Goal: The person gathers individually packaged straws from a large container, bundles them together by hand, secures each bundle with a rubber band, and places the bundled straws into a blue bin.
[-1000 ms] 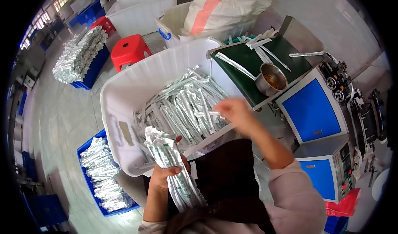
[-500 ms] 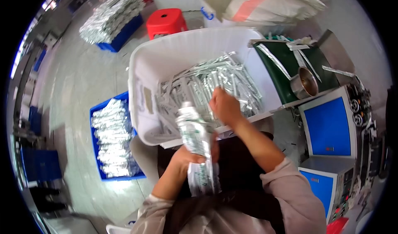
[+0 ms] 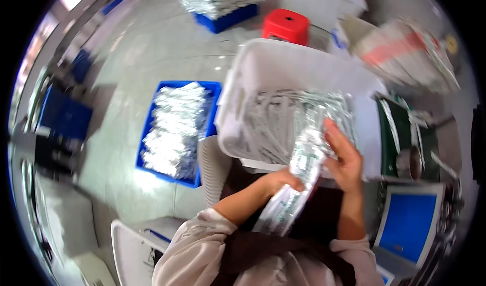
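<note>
My left hand (image 3: pixel 283 181) is wrapped round the lower part of a bundle of long, narrow silver foil packets (image 3: pixel 304 162) with green print. The bundle slants up from my lap over the near rim of a white plastic tub (image 3: pixel 230 129). Beside the bundle's upper end is my right hand (image 3: pixel 347 159), its thumb and fingers apart; whether its fingertips touch the foil is hard to tell. Loose foil packets (image 3: pixel 273 124) of the same kind lie jumbled inside the tub, partly hidden behind the bundle and my right hand.
Left of the tub, a blue crate (image 3: pixel 139 157) holds stacked foil packets. Another loaded blue crate (image 3: pixel 228 20) and a red stool (image 3: pixel 286 25) stand farther back. On the right are a metal cup (image 3: pixel 409 163) on a green surface, a woven sack (image 3: pixel 405 53) and a blue-panelled machine (image 3: pixel 410 225).
The view has swung left, so the surroundings sit farther right. My right hand, closed over the tub before, has opened and come beside the bundle. My left hand still grips the bundle, now tilted rightward.
</note>
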Tool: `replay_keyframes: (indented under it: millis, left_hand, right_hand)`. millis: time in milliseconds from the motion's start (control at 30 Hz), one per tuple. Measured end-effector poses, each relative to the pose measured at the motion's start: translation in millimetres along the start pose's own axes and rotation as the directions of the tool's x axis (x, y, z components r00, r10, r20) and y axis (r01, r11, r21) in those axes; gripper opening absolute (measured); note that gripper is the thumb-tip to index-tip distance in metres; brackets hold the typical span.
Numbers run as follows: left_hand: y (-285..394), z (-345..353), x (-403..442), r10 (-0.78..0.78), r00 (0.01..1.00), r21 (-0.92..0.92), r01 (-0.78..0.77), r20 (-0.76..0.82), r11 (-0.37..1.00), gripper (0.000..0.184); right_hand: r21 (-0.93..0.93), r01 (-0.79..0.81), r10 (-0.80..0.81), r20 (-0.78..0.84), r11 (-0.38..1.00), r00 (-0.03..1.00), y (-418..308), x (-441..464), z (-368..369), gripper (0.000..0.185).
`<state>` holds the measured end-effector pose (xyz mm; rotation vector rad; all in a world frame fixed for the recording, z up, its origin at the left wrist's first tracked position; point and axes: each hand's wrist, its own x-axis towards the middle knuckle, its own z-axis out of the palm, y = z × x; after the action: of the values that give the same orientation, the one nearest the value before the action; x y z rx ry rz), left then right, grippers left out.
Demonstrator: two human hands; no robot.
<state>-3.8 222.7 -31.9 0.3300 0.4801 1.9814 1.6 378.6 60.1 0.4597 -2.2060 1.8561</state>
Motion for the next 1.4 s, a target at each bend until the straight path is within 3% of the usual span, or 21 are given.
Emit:
replay_keyframes:
  millis: [67,133,200,233,333,367,400,433,467,533,600,733,800,867,900,1033,1067,1100,1167,1267,1400]
  left_hand:
    - [5.3,17.8,-1.9,-0.023,0.989,0.08,0.035,-0.149,0.996,0.047]
    - [2.7,19.8,7.2,-0.083,0.994,0.13,0.074,0.07,0.989,0.042]
    - [2.1,35.1,11.9,-0.015,1.0,0.3,0.018,-0.013,0.954,0.032]
    - [4.2,36.4,13.3,-0.025,1.0,0.372,0.027,-0.011,0.928,0.025]
    - [2.1,28.4,10.0,-0.03,0.999,0.104,0.026,0.036,0.994,0.03]
    - [0.9,21.5,9.3,0.013,0.998,0.134,-0.022,0.064,0.991,0.04]
    - [0.8,21.7,8.7,0.039,0.997,0.129,-0.047,0.06,0.991,0.04]
    - [-0.1,24.0,4.9,0.042,0.994,0.17,-0.024,-0.101,0.985,0.044]
    - [-0.4,26.8,-1.1,0.038,0.964,0.203,0.017,-0.265,0.979,0.048]
    - [-3.3,25.9,-22.6,0.086,0.89,0.295,0.056,-0.447,0.954,0.055]
    - [-25.7,24.3,-56.6,0.207,0.86,0.381,-0.017,-0.466,0.925,0.051]
    - [-55.8,11.1,-97.6,0.155,0.903,0.427,0.035,-0.401,0.903,0.045]
    - [-46.7,13.6,-101.2,0.298,0.827,0.479,-0.041,-0.476,0.877,0.047]
    - [-7.9,13.4,-108.9,0.37,0.642,0.277,-0.246,-0.672,0.929,0.051]
    - [26.1,19.6,-116.1,0.444,0.574,0.254,-0.383,-0.688,0.888,0.048]
    - [118.7,-53.8,-167.5,0.515,0.207,0.364,-0.497,-0.832,0.788,0.045]
    - [133.5,-89.6,-184.3,0.567,0.166,0.438,-0.476,-0.807,0.763,0.046]
    - [140.5,-115.3,-202.7,0.711,0.122,0.694,-0.156,-0.693,0.703,0.044]
    - [158.7,-102.3,-190.2,0.492,-0.45,0.502,0.106,-0.745,0.858,0.058]
    - [136.0,-136.3,-187.1,0.867,-0.328,0.881,0.163,-0.376,0.444,0.051]
    - [113.5,-119.5,-103.0,0.991,-0.013,0.88,0.457,-0.135,0.126,0.04]
  right_hand:
    - [0.085,-0.097,0.071,0.261,0.992,0.963,-17.5,17.4,-0.8,0.057]
    - [-0.241,-0.044,0.164,0.507,0.97,0.846,-32.7,37.1,-2.6,0.047]
    - [-0.537,-0.128,0.454,0.534,0.834,0.714,-56.1,49.3,7.3,0.035]
    - [-0.529,-0.116,0.447,0.557,0.841,0.7,-46.5,50.7,4.3,0.035]
    - [-0.322,0.015,0.202,0.628,0.947,0.752,-7.4,45.0,-1.0,0.056]
    - [0.062,-0.154,0.126,0.324,0.986,0.938,0.4,37.8,11.0,0.072]
    - [0.468,-0.161,0.196,-0.026,0.869,0.98,8.5,31.0,18.3,0.089]
    - [0.6,-0.399,0.309,0.253,0.693,0.917,17.2,24.7,19.8,0.109]
    - [0.707,-0.534,0.272,0.46,0.464,0.845,25.9,17.9,27.3,0.108]
    - [0.804,-0.463,0.302,0.367,0.374,0.88,55.2,-2.9,35.6,0.105]
    - [0.656,-0.576,0.439,0.385,0.489,0.812,55.7,-26.7,54.2,0.092]
    - [0.536,-0.767,0.603,0.496,0.353,0.625,46.3,-54.8,102.3,0.067]
    - [0.461,-0.734,0.516,0.523,0.498,0.679,52.6,-42.5,111.7,0.067]
    - [0.309,-0.576,0.459,0.376,0.757,0.805,43.9,-28.3,114.2,0.068]
    - [0.301,-0.532,0.418,0.369,0.791,0.83,42.0,-21.5,112.8,0.066]
    - [0.292,-0.519,0.445,0.284,0.804,0.849,56.0,-4.3,83.9,0.052]
    - [0.243,-0.524,0.472,0.244,0.816,0.848,65.1,-3.6,76.5,0.047]
    - [0.221,-0.568,0.532,0.202,0.793,0.822,78.1,-6.2,67.7,0.044]
    - [0.177,-0.622,0.607,0.139,0.762,0.783,108.8,-16.3,49.3,0.039]
    - [0.146,-0.689,0.69,0.051,0.71,0.722,171.4,-31.5,28.4,0.039]
    - [-0.17,-0.847,0.844,-0.109,0.504,0.525,267.1,-5.7,2.6,0.07]
